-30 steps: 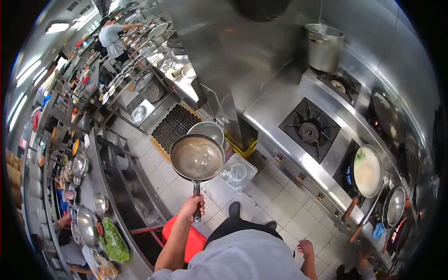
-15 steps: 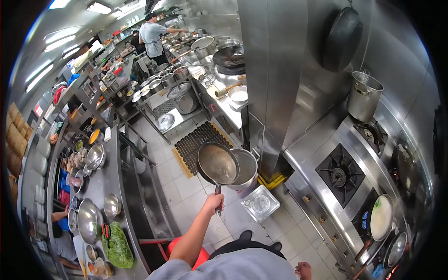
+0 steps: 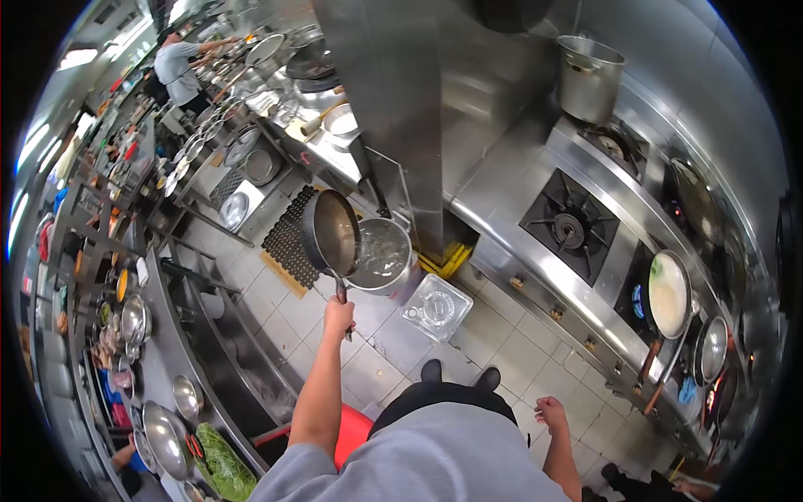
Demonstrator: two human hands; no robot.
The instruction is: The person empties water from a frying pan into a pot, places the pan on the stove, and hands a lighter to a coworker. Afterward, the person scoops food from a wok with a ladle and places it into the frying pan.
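In my left hand (image 3: pixel 338 318) is the handle of a dark frying pan (image 3: pixel 339 236), tilted sideways towards the right. Its lower right rim overlaps a large metal pot (image 3: pixel 391 251) with liquid in it, standing low beside a black rubber mat (image 3: pixel 290 240). A clear square container (image 3: pixel 437 309) lies on the tiles to the pot's right. My right hand (image 3: pixel 551 413) hangs low at my side over the floor, holding nothing, with its fingers curled.
A stove at the right bears an unlit burner (image 3: pixel 569 230), a tall pot (image 3: pixel 590 79) and a pan of pale liquid (image 3: pixel 669 294). The left counter carries steel bowls (image 3: pixel 167 435) and leafy greens (image 3: pixel 224 464). A co-worker (image 3: pixel 178 71) stands at the far left; another person shows at bottom right.
The pan has gone from nearly level to tipped sideways at the pot, and its liquid is no longer visible. The view swung right and back; my right hand has come further into view.
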